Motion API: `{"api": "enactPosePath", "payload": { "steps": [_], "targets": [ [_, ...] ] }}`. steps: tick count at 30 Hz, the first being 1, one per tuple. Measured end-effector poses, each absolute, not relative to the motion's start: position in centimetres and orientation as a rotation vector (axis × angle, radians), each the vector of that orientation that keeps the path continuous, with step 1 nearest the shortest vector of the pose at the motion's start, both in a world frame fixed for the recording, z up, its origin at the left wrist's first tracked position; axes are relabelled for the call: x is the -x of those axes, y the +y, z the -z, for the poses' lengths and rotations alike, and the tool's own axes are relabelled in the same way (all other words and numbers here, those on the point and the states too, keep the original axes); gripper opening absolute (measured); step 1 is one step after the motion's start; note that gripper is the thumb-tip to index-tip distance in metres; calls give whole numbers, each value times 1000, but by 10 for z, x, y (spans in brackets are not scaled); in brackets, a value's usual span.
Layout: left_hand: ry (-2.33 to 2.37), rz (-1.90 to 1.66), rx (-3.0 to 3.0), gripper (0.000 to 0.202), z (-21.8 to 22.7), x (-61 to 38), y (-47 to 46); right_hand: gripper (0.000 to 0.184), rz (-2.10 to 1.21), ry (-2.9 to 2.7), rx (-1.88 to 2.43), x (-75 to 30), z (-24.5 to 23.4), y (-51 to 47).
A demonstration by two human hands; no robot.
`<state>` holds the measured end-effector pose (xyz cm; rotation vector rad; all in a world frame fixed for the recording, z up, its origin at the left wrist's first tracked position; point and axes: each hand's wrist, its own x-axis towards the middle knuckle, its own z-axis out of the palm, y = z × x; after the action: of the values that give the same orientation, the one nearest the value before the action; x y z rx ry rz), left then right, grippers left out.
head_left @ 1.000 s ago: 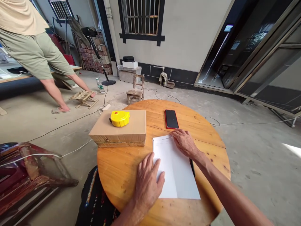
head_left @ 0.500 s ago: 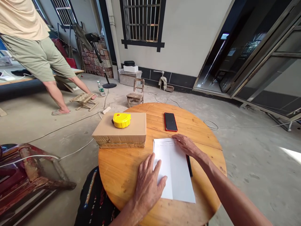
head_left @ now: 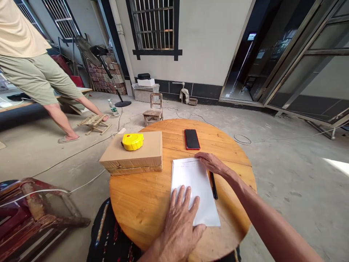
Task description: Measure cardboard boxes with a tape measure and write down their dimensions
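A white sheet of paper (head_left: 192, 182) with a crease and faint writing near its top lies on the round wooden table (head_left: 136, 203). My left hand (head_left: 182, 214) rests flat on its lower left part, fingers spread. At the far right corner, my right hand (head_left: 211, 163) has its fingers close together and bent over the paper's edge; its thumb is hard to see. Beside the paper's right edge lies a black pen (head_left: 213, 185), partly under my right wrist. Beyond the paper is a phone with a red edge (head_left: 192, 139).
On the table's left stands a cardboard box (head_left: 136, 156) with a yellow tape measure (head_left: 132, 141) on top. A small wooden chair (head_left: 153, 111) is behind the table. At left are a red-brown chair (head_left: 38, 214), a folding stool (head_left: 94, 122) and a standing person (head_left: 40, 76). Cables cross the floor.
My left hand has moved right and now lies flatter on the paper. My right hand stays at the far corner. The whole view has shifted slightly.
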<state>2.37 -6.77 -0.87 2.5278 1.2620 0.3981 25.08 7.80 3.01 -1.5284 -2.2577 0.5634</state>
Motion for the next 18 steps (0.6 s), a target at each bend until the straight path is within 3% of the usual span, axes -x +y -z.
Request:
{"api": "enactPosePath", "payload": {
  "steps": [13,18],
  "targets": [
    [1338,-421,-2469,73,12,-28,-72,39,-392,-2244,1578,-243,-10,77],
    [1332,-419,-2455,60,5,-27,-69,39,-360,-2172,1600,-244,-13,69]
  ]
}}
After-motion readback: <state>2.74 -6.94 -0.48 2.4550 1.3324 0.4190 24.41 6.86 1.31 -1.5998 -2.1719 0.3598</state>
